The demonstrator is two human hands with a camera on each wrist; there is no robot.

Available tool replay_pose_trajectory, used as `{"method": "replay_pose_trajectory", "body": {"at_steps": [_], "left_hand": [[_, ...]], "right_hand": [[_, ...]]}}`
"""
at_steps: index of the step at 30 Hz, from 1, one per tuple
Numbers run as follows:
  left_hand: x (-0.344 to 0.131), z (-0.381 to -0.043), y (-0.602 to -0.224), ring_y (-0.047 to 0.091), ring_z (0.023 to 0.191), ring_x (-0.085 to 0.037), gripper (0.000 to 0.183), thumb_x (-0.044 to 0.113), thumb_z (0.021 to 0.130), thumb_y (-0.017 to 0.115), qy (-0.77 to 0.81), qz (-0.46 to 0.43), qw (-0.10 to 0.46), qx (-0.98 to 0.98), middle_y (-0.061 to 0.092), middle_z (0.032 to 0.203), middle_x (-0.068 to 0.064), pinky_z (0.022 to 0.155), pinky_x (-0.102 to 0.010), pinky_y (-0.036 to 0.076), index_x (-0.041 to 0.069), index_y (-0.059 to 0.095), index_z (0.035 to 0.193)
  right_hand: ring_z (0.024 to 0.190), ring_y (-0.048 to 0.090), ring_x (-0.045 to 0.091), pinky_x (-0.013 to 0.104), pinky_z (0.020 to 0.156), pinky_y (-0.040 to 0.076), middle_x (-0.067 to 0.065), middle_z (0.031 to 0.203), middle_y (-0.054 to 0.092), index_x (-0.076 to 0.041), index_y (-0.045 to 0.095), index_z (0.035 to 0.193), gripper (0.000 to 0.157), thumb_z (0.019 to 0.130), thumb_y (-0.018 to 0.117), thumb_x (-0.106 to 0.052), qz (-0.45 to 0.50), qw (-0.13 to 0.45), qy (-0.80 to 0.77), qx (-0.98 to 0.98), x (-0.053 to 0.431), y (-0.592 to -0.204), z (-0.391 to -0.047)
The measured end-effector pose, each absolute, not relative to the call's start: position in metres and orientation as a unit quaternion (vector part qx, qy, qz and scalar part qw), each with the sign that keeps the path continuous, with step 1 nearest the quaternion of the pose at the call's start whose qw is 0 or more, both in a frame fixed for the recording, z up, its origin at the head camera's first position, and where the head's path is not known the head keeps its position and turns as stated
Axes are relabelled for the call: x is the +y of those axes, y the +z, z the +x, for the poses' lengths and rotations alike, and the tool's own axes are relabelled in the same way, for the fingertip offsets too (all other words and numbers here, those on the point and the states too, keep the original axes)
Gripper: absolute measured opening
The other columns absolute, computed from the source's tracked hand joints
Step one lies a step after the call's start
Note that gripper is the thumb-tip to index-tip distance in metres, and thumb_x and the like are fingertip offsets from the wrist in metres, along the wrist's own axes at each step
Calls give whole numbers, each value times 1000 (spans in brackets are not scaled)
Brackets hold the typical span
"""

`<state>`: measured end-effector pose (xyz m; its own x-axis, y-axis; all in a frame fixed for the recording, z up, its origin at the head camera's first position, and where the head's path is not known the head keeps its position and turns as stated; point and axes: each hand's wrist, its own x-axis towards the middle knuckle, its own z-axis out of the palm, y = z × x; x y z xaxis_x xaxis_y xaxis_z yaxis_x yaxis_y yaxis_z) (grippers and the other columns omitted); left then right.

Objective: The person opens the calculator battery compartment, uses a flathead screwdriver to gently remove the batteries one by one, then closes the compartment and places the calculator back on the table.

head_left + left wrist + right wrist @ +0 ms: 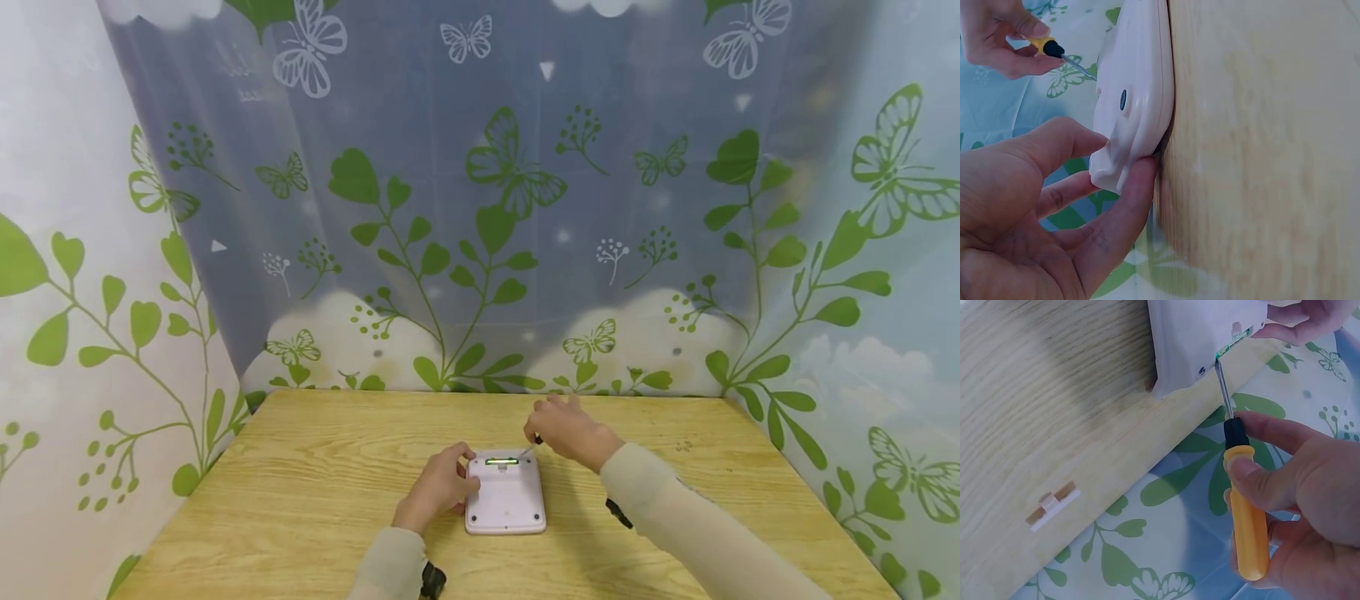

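Observation:
A flat, pale pink device [504,504] lies on the table with its underside and dark round feet facing up. Green shows in the narrow open slot [502,461] near its far edge. My left hand [438,483] grips the left side, thumb on top and a finger at the lower edge [1138,181]. In my right hand [567,429] is a screwdriver with a yellow handle [1249,515] and black collar. Its metal shaft [1225,390] slants down to the slot's right end, where the tip meets the slot's edge.
A small pale cover piece with a tab [1050,505] lies on the wooden table [315,467], near its far edge. Behind the table hangs a curtain [420,275] printed with leaves and butterflies, and similar printed sheets flank both sides.

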<state>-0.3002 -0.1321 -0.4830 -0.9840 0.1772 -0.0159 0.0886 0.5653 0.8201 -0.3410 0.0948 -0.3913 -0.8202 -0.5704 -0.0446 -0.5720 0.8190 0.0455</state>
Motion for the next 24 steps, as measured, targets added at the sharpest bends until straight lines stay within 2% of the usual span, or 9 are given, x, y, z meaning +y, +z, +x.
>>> {"method": "replay_pose_trajectory", "body": {"at_steps": [8, 15, 24], "left_hand": [[-132, -300, -484, 60, 72, -20, 35, 0, 90, 71, 456, 76, 47, 886, 57, 93, -12, 55, -30, 62, 2, 59, 122], [-133, -301, -484, 60, 71, -20, 35, 1, 90, 71, 456, 74, 51, 886, 57, 92, -12, 55, -30, 61, 2, 59, 122], [-132, -303, -484, 60, 69, -20, 36, 2, 90, 72, 451, 70, 51, 889, 56, 90, -11, 54, -29, 60, 3, 59, 124]], "right_hand": [[122, 59, 39, 73, 108, 43, 10, 115, 70, -22, 75, 84, 19, 92, 72, -5, -306, -27, 121, 944, 83, -392, -338], [120, 61, 33, 63, 106, 50, 6, 114, 70, -23, 76, 91, 14, 90, 77, -9, -308, -62, 215, 925, 73, -395, -332], [112, 62, 29, 58, 99, 53, 4, 106, 70, -22, 77, 90, 10, 93, 75, -12, -322, -100, 258, 905, 69, -394, -330]]}}
